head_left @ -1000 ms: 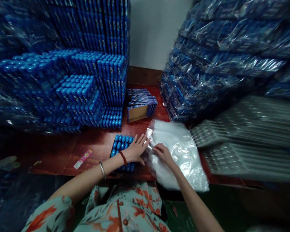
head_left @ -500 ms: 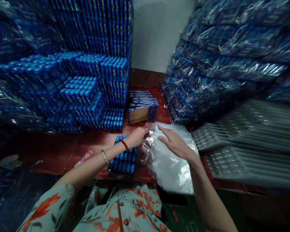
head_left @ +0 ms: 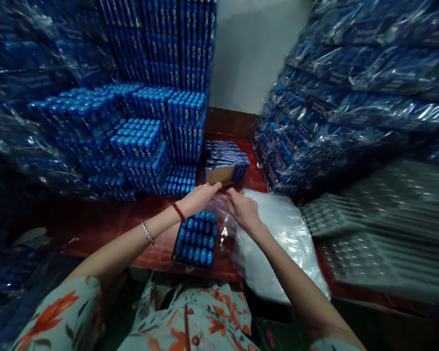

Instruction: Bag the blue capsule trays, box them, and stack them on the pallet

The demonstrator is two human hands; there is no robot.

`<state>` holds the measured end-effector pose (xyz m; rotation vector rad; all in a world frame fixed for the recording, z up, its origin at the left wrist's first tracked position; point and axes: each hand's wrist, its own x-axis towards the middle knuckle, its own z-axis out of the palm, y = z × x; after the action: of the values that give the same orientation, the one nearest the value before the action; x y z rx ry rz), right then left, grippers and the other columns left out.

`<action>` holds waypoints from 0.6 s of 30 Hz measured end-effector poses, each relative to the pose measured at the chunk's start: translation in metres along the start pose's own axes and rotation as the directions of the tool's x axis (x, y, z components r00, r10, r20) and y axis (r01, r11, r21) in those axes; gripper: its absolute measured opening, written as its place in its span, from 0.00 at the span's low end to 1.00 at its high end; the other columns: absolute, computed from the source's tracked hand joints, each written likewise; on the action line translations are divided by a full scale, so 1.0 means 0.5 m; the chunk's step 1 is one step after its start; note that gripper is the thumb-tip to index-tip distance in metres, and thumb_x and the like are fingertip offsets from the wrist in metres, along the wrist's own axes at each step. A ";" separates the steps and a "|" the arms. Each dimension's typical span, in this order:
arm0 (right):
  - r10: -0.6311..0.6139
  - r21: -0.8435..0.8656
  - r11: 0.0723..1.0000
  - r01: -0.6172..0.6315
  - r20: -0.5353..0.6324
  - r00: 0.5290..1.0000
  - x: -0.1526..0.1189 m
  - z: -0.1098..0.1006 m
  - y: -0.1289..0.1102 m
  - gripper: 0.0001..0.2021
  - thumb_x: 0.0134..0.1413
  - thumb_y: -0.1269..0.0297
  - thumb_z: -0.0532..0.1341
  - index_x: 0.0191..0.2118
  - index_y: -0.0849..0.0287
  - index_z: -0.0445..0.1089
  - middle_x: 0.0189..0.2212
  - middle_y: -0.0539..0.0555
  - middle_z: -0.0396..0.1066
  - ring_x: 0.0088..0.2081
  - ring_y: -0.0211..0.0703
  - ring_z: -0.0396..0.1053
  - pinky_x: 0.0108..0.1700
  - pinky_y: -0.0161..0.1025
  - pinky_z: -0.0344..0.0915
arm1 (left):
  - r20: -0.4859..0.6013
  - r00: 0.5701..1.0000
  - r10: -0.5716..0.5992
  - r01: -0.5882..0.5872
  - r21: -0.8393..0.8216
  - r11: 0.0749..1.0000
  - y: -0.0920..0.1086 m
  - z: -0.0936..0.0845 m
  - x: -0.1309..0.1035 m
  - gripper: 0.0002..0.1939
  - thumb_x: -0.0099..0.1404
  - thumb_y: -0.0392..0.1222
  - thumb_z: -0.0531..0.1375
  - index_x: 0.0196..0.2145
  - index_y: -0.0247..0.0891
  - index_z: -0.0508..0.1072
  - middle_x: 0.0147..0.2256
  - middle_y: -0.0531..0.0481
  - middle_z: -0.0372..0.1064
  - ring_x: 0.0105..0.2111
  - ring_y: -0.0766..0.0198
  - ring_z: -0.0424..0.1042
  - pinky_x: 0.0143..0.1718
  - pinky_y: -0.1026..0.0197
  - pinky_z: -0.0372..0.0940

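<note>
My left hand (head_left: 201, 197) is closed in a pinch at one edge of a clear plastic bag (head_left: 225, 217). At the other edge of the same bag, my right hand (head_left: 244, 209) is also closed, its fingertips a short way from the left ones. The bag hangs between and below both hands, over the left side of a pile of clear plastic bags (head_left: 274, 229). Below my left wrist lies a dark shallow box (head_left: 192, 265) holding rows of blue, round-ended pieces (head_left: 197, 239); the forearm and hand hide little of it.
Flat printed boxes (head_left: 227, 161) lean in a row at the back, the front one open. Stacks of blue packs (head_left: 139, 136) rise on the left. Film-wrapped blue packs (head_left: 329, 97) are piled on the right, above clear moulded trays (head_left: 362, 243). The tabletop (head_left: 157, 243) is red.
My right hand has moved left off the bag pile and closed on the bag. The bag's edge has come up and left with both hands. The view has shifted slightly.
</note>
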<state>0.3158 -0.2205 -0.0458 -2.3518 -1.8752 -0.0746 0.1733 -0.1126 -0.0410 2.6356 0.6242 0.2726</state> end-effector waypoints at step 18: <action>0.244 0.468 0.877 -0.109 -0.238 0.940 -0.050 0.186 -0.022 0.14 0.60 0.58 0.48 0.30 0.57 0.64 0.28 0.55 0.69 0.30 0.42 0.65 0.35 0.37 0.56 | -0.492 0.794 -0.357 0.351 -0.109 0.930 -0.135 0.128 -0.216 0.16 0.63 0.31 0.50 0.48 0.37 0.69 0.41 0.45 0.71 0.41 0.61 0.68 0.44 0.61 0.62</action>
<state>0.2953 -0.2297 -0.1403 -2.0475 -1.3547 0.0295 0.0702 -0.1302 -0.1379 2.3625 1.2644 0.8629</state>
